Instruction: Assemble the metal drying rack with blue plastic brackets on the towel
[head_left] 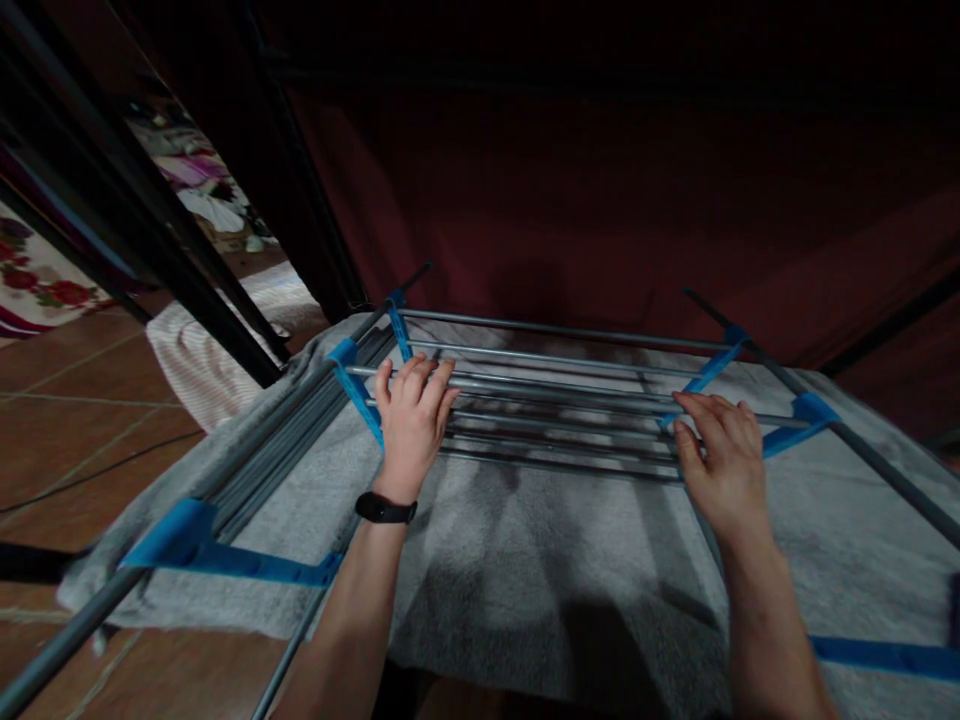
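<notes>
A rack of grey metal rods (555,404) with blue plastic brackets lies on a grey cloth. My left hand (409,410) is closed over a rod near its left end, beside a left blue bracket (360,400). A black band (385,508) circles that wrist. Toward the other end, my right hand (721,460) grips the same group of rods, fingers on top and thumb in front. To its right is another blue bracket (802,424). The undersides of both grips are hidden.
The grey cloth (517,570) spreads under the rack. More rods (292,450) lie bundled at left, near a large blue bracket (187,540). Behind hangs a dark red curtain (600,220). Dark metal poles (202,270) and a striped cloth (195,360) stand left, over a tiled floor (67,440).
</notes>
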